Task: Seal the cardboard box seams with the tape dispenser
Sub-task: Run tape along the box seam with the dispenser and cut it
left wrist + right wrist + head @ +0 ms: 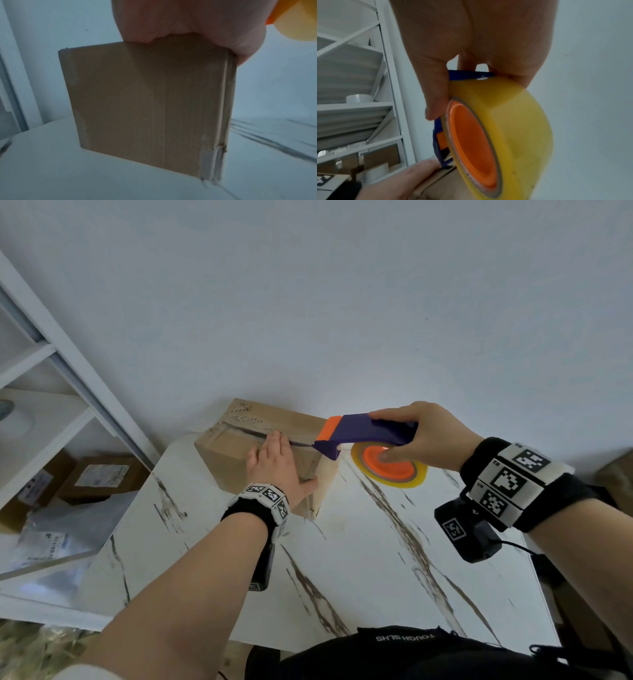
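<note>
A brown cardboard box (226, 453) stands at the far edge of the table, with a dark seam (245, 433) running along its top. My left hand (274, 463) lies flat on the box top, its fingers straight and its thumb hooked over the near side. The left wrist view shows the box side (145, 101) under my palm (180, 20). My right hand (411, 436) grips a purple and orange tape dispenser (359, 433), whose nose touches the right end of the seam. Its yellow tape roll (513, 121) has an orange core.
The white marble-patterned table (359, 559) stretches toward me. A white shelf unit (51, 371) stands at the left, holding cardboard boxes (99, 477), plastic bags (58, 529) and a white roll (359, 98). A plain white wall rises behind the box.
</note>
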